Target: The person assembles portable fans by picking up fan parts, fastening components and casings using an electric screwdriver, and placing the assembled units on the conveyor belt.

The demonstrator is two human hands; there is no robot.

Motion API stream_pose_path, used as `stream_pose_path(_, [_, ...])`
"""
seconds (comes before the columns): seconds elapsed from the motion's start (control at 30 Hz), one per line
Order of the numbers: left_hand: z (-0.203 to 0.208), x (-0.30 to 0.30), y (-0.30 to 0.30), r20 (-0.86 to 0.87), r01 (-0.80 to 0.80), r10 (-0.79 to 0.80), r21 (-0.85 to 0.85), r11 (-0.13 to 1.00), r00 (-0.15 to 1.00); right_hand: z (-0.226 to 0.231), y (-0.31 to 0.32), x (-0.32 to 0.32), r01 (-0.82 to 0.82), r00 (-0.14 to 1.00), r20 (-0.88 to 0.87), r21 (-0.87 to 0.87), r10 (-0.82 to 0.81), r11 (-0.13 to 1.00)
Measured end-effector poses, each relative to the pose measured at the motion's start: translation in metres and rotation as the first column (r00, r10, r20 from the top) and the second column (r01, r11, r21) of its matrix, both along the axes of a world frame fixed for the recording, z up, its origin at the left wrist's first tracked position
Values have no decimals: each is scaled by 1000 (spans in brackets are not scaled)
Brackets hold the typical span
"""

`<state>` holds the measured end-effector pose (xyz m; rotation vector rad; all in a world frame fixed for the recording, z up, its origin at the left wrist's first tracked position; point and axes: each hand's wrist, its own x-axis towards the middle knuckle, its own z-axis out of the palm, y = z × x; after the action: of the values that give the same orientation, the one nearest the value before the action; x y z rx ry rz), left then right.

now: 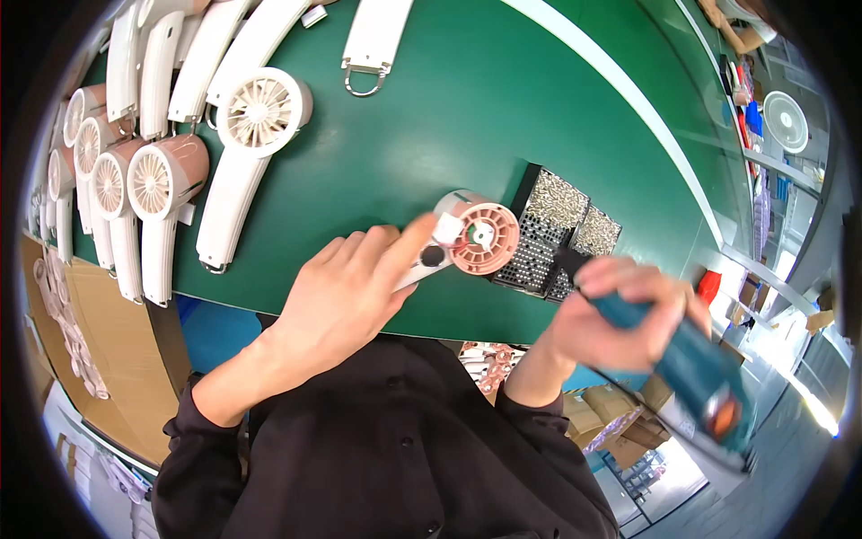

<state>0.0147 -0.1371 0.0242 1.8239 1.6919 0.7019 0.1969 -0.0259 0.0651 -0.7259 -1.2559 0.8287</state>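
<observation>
My left hand [346, 278] is closed around the handle of a handheld fan [486, 238] near the table's front edge. Its round pink housing faces up, with a white part and red wire showing inside. A dark round spot sits on the handle beside my fingers. In my right hand [620, 314] is a teal electric screwdriver [696, 373], somewhat blurred, its black tip over the screw tray [530, 256]. That black tray has perforated plates with screws in rows and heaps of loose screws [558, 199] at its far side. Whether a screw is on the tip cannot be made out.
Several white and pink handheld fans [162, 180] crowd the left of the green table [431, 117]. One fan [260, 112] lies nearer the middle, and a white handle [377, 40] with a metal loop is at the far edge. A cardboard box [117, 359] stands at lower left.
</observation>
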Motion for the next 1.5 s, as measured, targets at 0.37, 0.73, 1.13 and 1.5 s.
stream_pose_path(0.37, [13,-5,9,10,129,-129,-158,979,992,-20,21,-3,114,993,51,-56,-111,992])
stream_pose_path(0.73, [7,4,5,2,97,-97,-41,994,995,-7,13,4,135,990,29,8,-135,991])
stream_pose_path(1.13, [2,5,3,19,71,-72,39,997,997,25,-18,-5,-231,968,114,73,222,970])
stream_pose_path(1.5, [2,4,3,-1,78,-78,2,997,997,-3,-3,-27,-81,979,193,50,70,995])
